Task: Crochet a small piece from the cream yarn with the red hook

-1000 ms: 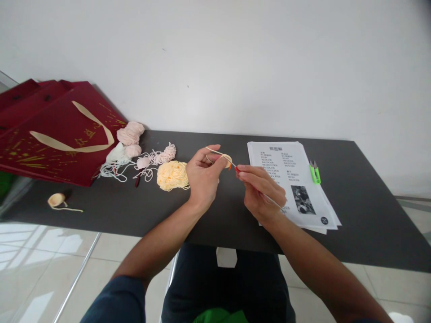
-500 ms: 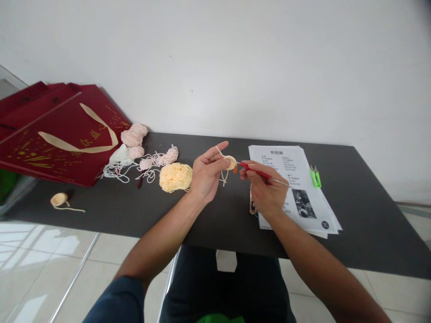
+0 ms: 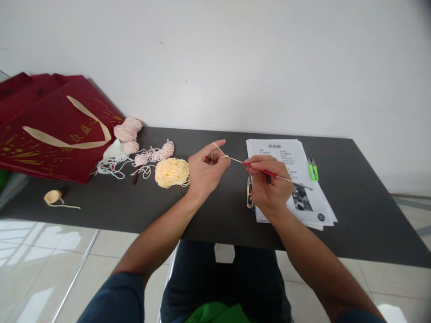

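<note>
My left fingers (image 3: pixel 215 163) pinch cream yarn (image 3: pixel 226 156). My right fingers (image 3: pixel 247 164) grip a red-handled crochet hook (image 3: pixel 264 171).

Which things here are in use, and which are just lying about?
In use:
- pale yarn, in the left hand
- red-handled tool, in the right hand
- perhaps the yellow ball

Apparently lying about:
- pink yarn
- green snips
- red bags
- printed sheets

Dark blue short sleeves (image 3: pixel 112 298), dark trousers (image 3: pixel 225 285), something green at the waist.
</note>
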`<state>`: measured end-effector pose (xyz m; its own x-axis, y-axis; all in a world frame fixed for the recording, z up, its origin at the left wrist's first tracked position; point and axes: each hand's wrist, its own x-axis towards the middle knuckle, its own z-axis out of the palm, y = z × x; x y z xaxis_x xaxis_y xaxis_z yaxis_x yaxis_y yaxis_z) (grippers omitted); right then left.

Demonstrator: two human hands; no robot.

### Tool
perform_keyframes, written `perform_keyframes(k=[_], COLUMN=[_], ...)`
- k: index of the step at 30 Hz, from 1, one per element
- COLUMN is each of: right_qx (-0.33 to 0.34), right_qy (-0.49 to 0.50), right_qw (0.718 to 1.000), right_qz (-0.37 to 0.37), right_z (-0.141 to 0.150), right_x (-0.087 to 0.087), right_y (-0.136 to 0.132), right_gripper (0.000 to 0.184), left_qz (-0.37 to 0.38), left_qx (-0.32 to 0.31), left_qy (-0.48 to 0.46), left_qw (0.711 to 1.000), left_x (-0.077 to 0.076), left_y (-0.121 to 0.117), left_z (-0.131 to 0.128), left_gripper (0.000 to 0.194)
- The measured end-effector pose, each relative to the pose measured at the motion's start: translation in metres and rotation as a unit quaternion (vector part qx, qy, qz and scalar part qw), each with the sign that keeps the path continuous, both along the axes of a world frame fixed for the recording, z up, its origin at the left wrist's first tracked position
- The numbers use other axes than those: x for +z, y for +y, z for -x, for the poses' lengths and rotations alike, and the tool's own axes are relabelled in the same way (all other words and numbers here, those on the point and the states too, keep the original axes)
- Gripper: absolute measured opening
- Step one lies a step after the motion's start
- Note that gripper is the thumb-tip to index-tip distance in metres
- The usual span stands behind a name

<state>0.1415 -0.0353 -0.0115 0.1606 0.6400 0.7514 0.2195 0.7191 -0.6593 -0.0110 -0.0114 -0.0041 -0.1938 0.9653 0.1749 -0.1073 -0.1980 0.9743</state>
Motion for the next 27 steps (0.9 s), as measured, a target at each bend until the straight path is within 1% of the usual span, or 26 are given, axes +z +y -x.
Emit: perform_keyframes(k=[2, 4, 7, 11, 14, 16, 18, 20, 22, 24, 27], right_qx=[-0.004, 0.015, 0.066, 0.113, 0.144, 0.169, 0.19, 0.197, 0.195, 0.191, 0.182], right_qy=[0.04, 0.094, 0.15, 0.192, 0.214, 0.236, 0.271, 0.298, 0.302, 0.292, 0.289], right_qw=[0.998, 0.992, 0.979, 0.965, 0.953, 0.937, 0.916, 0.898, 0.893, 0.894, 0.894], right_qz=[0.041, 0.082, 0.118, 0.139, 0.16, 0.192, 0.228, 0.256, 0.271, 0.28, 0.29], right_z=[0.0, -0.001, -0.005, -0.009, -0.01, -0.01, -0.008, -0.006, -0.004, -0.002, -0.001], right_x=[0.001, 0.002, 0.002, 0.003, 0.005, 0.004, 0.002, -0.001, -0.005, -0.009, -0.01], right_y=[-0.001, 0.001, 0.006, 0.011, 0.013, 0.014, 0.016, 0.017, 0.018, 0.019, 0.019], right_gripper=[0.006, 0.009, 0.014, 0.017, 0.019, 0.021, 0.021, 0.018, 0.014, 0.012, 0.012], left_qz=[-0.038, -0.055, -0.043, -0.023, -0.015, -0.008, -0.001, 0.002, 0.001, 0.002, -0.007], left_qx=[0.003, -0.017, -0.071, -0.135, -0.16, -0.16, -0.157, -0.153, -0.139, -0.124, -0.109], left_qy=[0.012, 0.005, -0.041, -0.115, -0.136, -0.132, -0.127, -0.123, -0.117, -0.111, -0.104], left_qw=[0.999, 0.998, 0.996, 0.984, 0.978, 0.978, 0.979, 0.981, 0.983, 0.986, 0.989], left_x=[0.0, 0.0, -0.002, -0.004, -0.004, -0.004, -0.003, -0.003, -0.004, -0.003, -0.003], left_y=[-0.001, 0.0, 0.003, 0.009, 0.009, 0.008, 0.006, 0.005, 0.004, 0.004, 0.006], left_z=[-0.001, 0.0, 0.002, 0.007, 0.008, 0.008, 0.007, 0.006, 0.005, 0.005, 0.005], left_gripper=[0.04, 0.037, 0.038, 0.039, 0.036, 0.031, 0.024, 0.019, 0.017, 0.016, 0.013])
